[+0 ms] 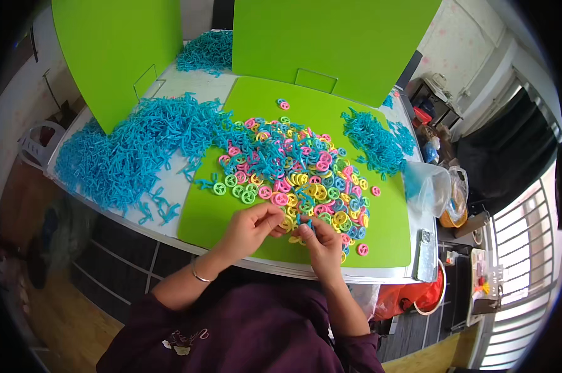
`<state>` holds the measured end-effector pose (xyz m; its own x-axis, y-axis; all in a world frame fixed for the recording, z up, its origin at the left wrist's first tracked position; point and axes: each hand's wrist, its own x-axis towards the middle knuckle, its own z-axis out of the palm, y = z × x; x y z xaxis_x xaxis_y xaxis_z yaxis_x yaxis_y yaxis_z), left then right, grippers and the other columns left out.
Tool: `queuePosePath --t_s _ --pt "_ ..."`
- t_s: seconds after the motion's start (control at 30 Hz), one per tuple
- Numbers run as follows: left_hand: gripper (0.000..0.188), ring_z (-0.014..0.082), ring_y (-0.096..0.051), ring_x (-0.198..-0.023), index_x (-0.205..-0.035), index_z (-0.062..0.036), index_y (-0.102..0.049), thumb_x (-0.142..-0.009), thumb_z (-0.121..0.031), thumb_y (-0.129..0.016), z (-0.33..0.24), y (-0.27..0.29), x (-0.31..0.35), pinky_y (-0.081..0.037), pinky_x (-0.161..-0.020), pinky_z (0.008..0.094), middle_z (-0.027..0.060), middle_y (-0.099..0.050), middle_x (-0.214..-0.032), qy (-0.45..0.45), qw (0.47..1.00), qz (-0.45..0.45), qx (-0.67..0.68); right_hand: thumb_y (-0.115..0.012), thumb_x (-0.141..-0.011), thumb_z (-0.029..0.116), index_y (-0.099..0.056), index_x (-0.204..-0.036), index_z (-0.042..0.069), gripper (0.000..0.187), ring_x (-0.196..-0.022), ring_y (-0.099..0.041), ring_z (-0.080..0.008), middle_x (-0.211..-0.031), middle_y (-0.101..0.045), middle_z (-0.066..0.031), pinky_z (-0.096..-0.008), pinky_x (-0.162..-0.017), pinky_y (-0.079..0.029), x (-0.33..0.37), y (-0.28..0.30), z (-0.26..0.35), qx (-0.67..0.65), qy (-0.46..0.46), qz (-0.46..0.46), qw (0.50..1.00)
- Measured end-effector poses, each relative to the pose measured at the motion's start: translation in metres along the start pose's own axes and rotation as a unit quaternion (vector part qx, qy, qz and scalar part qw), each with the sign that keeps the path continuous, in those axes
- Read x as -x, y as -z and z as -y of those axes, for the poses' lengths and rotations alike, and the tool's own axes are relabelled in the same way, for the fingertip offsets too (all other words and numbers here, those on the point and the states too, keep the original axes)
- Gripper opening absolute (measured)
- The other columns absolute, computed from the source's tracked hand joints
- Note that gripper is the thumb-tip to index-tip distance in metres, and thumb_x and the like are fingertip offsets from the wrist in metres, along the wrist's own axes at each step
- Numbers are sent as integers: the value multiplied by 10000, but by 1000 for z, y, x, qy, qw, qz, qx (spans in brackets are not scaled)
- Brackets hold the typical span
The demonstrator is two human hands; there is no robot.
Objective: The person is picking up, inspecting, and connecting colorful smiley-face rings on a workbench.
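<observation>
My left hand (246, 231) is closed in a pinch at the near edge of a heap of small plastic wheels (320, 191) in pink, yellow, green and blue. Whatever its fingertips hold is too small to make out. Close beside it, my right hand (323, 247) grips a small blue forked plastic piece (303, 221) between thumb and fingers. More such blue pieces lie scattered over the top of the wheels. Both hands are above the green mat (206, 221), with their fingertips slightly apart.
A large pile of blue forked pieces (128, 155) covers the table's left side, and a smaller pile (374, 142) lies at the right. Green upright boards (330, 43) stand at the back on wire supports. A clear plastic bag (427, 186) hangs by the right edge.
</observation>
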<state>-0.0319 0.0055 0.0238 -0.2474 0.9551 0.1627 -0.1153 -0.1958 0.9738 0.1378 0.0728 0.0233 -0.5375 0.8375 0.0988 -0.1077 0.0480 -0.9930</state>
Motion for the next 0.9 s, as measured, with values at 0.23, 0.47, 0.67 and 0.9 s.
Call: queuePosePath --t_s 0.23,0.47,0.67,0.9 --pt "188 100 -645 -798 -1049 39 -630 -922 -89 -578 19 -3 10 -552 -692 228 61 -670 -894 15 997 -45 61 -612 -908 120 -603 -1122 -54 276 -806 -626 -100 -884 -685 -77 -233 -726 -491 6 -5 -1 42 -34 44 998" --pt "131 95 -641 -750 -964 49 -644 -899 -56 -600 18 -6 14 -548 -683 225 59 -674 -837 -32 996 -84 -7 -688 -820 94 -668 -1087 39 273 -653 -588 -178 -695 -630 -72 -301 -601 -466 5 -16 12 320 119 28 939" --pt "113 90 -641 -725 -934 40 -653 -892 -55 -608 21 -5 13 -536 -657 217 51 -676 -807 -42 995 -93 -3 -722 -733 23 -657 -1074 14 347 -640 -568 -223 -663 -599 -79 -337 -571 -459 -2 -15 -7 388 317 -16 865" --pt "126 85 -639 -741 -968 23 -667 -891 -60 -610 20 -7 13 -528 -662 209 43 -680 -808 -73 993 -86 -40 -717 -725 -2 -656 -1075 13 355 -622 -536 -217 -652 -579 -71 -332 -571 -443 0 -17 -8 387 310 -12 868"
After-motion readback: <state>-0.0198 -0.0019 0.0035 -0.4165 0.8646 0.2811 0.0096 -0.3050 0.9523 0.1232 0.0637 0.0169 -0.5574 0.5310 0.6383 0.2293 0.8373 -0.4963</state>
